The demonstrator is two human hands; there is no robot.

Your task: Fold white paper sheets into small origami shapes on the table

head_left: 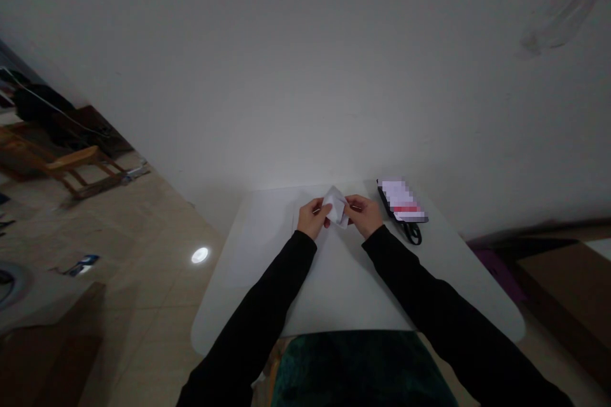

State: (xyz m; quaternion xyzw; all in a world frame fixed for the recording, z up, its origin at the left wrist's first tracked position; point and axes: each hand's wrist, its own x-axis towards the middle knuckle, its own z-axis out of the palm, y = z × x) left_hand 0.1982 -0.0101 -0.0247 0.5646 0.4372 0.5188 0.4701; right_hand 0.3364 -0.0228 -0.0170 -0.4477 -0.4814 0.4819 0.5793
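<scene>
Between my hands is a small piece of folded white paper (336,206), held just above the white table (353,299). My left hand (312,217) pinches its left side, thumb lying over the front face. On the opposite side my right hand (365,213) grips the right edge between thumb and fingers. The paper is roughly diamond-shaped, with a point at the top and creases on its face. Some of its edges are hidden behind my fingers.
A phone (405,200) with a lit, blurred screen lies to the right, beside a black looped cable (411,232). Flat white paper (267,222) lies on the table's left. A wall (305,76) rises behind. A wooden chair (79,159) stands far left; a cardboard box (568,280) sits right.
</scene>
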